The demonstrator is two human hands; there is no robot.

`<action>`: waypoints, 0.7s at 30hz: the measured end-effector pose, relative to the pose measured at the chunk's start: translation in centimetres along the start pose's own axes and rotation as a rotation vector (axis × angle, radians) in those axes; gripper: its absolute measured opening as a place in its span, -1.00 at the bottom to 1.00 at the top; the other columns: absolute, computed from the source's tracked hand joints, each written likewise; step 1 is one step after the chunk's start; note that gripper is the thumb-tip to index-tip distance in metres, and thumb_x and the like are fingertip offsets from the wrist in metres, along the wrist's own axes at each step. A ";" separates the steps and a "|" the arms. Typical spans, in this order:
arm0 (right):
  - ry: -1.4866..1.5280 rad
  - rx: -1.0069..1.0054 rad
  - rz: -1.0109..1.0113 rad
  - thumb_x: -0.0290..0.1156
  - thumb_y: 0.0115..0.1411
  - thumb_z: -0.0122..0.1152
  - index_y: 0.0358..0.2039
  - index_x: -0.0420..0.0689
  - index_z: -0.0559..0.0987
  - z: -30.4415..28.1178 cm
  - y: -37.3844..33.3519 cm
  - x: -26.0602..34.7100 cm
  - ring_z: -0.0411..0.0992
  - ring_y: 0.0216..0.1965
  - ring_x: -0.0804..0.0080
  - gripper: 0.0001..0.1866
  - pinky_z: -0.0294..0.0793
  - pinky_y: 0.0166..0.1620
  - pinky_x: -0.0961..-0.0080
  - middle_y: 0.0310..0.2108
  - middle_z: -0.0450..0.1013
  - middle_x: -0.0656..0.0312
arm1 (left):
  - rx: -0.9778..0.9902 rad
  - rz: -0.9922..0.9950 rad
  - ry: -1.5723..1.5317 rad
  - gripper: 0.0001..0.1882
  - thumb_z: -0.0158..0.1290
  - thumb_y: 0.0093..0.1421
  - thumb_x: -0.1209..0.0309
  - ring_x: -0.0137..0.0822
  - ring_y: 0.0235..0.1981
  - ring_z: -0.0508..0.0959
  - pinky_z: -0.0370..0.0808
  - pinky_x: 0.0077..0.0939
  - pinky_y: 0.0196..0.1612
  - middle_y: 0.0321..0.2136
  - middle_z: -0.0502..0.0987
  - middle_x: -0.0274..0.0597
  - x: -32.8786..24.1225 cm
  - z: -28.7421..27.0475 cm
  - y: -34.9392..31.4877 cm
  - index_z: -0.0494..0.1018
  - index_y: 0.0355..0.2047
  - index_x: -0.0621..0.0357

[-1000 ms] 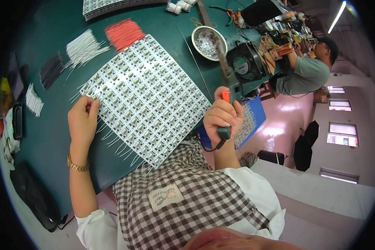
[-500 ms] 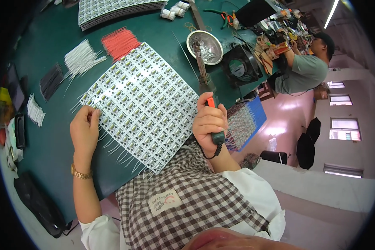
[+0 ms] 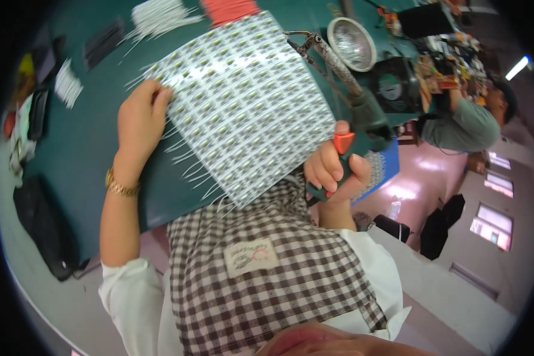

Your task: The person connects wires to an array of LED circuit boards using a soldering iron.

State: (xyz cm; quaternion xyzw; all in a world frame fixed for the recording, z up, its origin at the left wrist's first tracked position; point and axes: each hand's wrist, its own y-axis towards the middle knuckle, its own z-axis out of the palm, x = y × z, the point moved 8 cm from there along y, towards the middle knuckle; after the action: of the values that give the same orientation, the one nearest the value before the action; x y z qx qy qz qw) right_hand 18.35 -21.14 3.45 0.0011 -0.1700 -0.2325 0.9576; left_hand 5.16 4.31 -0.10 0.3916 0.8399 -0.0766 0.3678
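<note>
Soldering gun (image 3: 365, 113) (right hand (image 3: 323, 167)) hangs near 1 bowl (image 3: 344, 26) holding silvery scraps (image 3: 356, 53).

A green table (image 3: 101, 148) is carrying a white board (image 3: 249, 107), which is lying askew with one corner jutting past the near edge. Just beyond the board's far side, red wires (image 3: 228, 9) are lying in a bundle, cut off by the frame. White wires (image 3: 157, 19) are resting to their left, with black wires (image 3: 104, 43) lying alongside and short white wires (image 3: 69, 83) forming a small bunch nearer the left end. To the board's right, a bowl (image 3: 340, 29) is sitting near a black fan (image 3: 391, 89), while pliers (image 3: 381, 10) are lying farther off, blurred.
</note>
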 end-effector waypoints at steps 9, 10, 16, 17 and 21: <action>-0.755 -0.206 0.078 -0.27 0.12 0.07 0.04 -0.32 0.19 -1.4 -0.1 -2.9 0.37 -0.66 0.39 -0.45 0.41 -0.53 0.51 -0.59 0.34 0.06 | -0.159 -0.009 -0.053 -0.84 0.07 0.16 0.38 -0.22 -0.61 0.44 0.37 -0.45 -0.50 -0.61 0.46 -0.11 -1.3 -2.4 -0.1 0.43 -0.45 0.23; -0.767 -0.182 0.117 -0.26 0.12 0.08 0.03 -0.32 0.20 -1.5 -0.1 -3.5 0.38 -0.64 0.38 -0.45 0.42 -0.53 0.53 -0.58 0.35 0.05 | -0.156 -0.016 -0.110 -0.84 0.08 0.16 0.38 -0.22 -0.62 0.43 0.36 -0.46 -0.50 -0.62 0.45 -0.11 -1.4 -2.3 -0.3 0.44 -0.45 0.23; -0.843 -0.162 0.264 -0.22 0.11 0.15 0.02 -0.29 0.25 -1.9 0.2 -5.8 0.39 -0.57 0.42 -0.43 0.39 -0.51 0.55 -0.54 0.39 0.11 | 0.042 -0.032 -0.038 -0.80 0.08 0.13 0.33 -0.18 -0.63 0.45 0.36 -0.37 -0.53 -0.66 0.45 -0.13 -1.1 0.2 -0.8 0.43 -0.51 0.20; -0.954 -0.132 0.245 -0.24 0.11 0.14 0.02 -0.29 0.27 -1.6 0.5 -5.6 0.38 -0.57 0.44 -0.45 0.37 -0.50 0.56 -0.53 0.39 0.12 | 0.043 -0.037 -0.036 -0.80 0.08 0.13 0.33 -0.18 -0.63 0.45 0.36 -0.37 -0.53 -0.66 0.45 -0.13 -1.2 0.2 -0.8 0.43 -0.51 0.20; -1.157 -0.055 0.233 -0.31 0.13 0.11 0.03 -0.30 0.31 -2.2 0.5 -5.5 0.36 -0.56 0.46 -0.51 0.34 -0.49 0.56 -0.45 0.39 0.13 | 0.102 -0.110 -0.002 -0.79 0.07 0.11 0.32 -0.17 -0.64 0.46 0.35 -0.34 -0.54 -0.68 0.46 -0.17 -0.8 0.6 -0.8 0.41 -0.56 0.17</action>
State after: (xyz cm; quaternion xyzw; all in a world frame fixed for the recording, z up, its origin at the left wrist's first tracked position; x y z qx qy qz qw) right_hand 14.67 -18.43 -0.40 -0.1695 -0.6578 -0.0926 0.7280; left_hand 5.27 3.02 -0.07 0.3631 0.8548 -0.1397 0.3435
